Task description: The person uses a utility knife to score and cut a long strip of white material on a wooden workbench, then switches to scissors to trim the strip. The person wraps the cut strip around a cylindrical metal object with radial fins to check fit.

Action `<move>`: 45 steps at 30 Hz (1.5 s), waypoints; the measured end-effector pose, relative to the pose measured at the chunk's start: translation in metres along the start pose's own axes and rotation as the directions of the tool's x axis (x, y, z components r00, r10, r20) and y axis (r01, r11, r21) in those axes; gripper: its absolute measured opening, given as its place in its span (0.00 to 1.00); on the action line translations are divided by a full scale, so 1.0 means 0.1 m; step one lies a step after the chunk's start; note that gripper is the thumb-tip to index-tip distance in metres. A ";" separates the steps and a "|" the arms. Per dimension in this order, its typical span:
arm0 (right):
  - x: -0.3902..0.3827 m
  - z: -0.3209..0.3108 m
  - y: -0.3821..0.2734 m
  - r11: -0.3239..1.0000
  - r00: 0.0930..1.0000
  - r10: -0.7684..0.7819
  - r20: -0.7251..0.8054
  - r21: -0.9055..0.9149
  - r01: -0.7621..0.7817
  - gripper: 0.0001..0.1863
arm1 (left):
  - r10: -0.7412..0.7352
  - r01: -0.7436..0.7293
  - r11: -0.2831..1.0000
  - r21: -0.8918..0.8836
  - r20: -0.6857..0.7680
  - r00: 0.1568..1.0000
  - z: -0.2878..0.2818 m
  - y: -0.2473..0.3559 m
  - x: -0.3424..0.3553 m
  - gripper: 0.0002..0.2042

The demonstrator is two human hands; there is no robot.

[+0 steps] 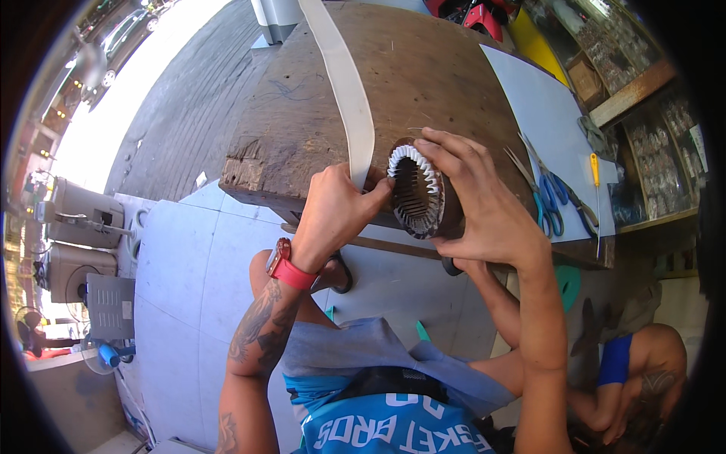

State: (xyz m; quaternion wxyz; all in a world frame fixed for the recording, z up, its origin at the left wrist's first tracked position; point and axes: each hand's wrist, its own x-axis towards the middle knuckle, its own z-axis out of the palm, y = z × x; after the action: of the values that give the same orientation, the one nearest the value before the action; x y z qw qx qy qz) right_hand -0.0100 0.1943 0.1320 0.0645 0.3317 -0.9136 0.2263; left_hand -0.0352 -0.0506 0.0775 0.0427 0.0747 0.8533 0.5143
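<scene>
At the bench's near edge, a motor stator, a ring-shaped slotted core, stands with its bore toward me. White folded insulating paper lines the slots along its upper and right rim; the lower left slots look dark and bare. Spread fingers of my right hand grip the stator, thumb below and fingers over the top. My left hand, wearing a red watch, pinches a long cream strip beside the stator. Its thumb tip reaches the stator's left rim. My left fingertips are partly hidden behind the strip and thumb.
The wooden bench has a rough, worn left corner. On a white sheet at right lie blue-handled scissors, pliers and a yellow-handled screwdriver. Another person crouches at lower right. Grey appliances stand at left.
</scene>
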 end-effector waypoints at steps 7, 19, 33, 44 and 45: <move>0.05 0.03 -0.06 0.999 0.999 -0.035 -0.013 -0.033 0.035 0.65 | 0.052 -0.052 0.999 0.001 -0.008 0.999 0.03 -0.10 0.03 0.14; 0.08 0.07 -0.08 0.997 0.998 -0.056 -0.004 -0.055 0.055 0.66 | 0.098 -0.097 0.993 0.073 -0.006 0.995 0.05 -0.10 -0.02 0.17; 0.21 0.06 -0.06 0.999 0.999 -0.031 0.041 0.010 0.031 0.64 | -0.003 -0.007 0.988 0.152 0.065 0.998 0.06 -0.13 0.06 0.19; 0.30 -0.04 -0.02 0.996 0.992 -0.003 0.129 0.092 -0.009 0.65 | -0.101 0.116 0.902 -0.415 0.058 0.993 -0.23 -0.32 0.04 0.25; 0.29 -0.03 -0.05 0.998 0.994 -0.011 0.106 0.070 0.003 0.63 | -0.081 0.076 0.920 -0.384 0.003 0.997 -0.22 -0.34 0.01 0.25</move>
State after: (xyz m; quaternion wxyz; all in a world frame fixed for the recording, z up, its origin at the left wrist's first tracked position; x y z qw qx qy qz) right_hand -0.0296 0.1759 0.1443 0.0049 0.3487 -0.9060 0.2399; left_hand -0.0427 -0.0851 0.0579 0.0717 0.0273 0.7385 0.6699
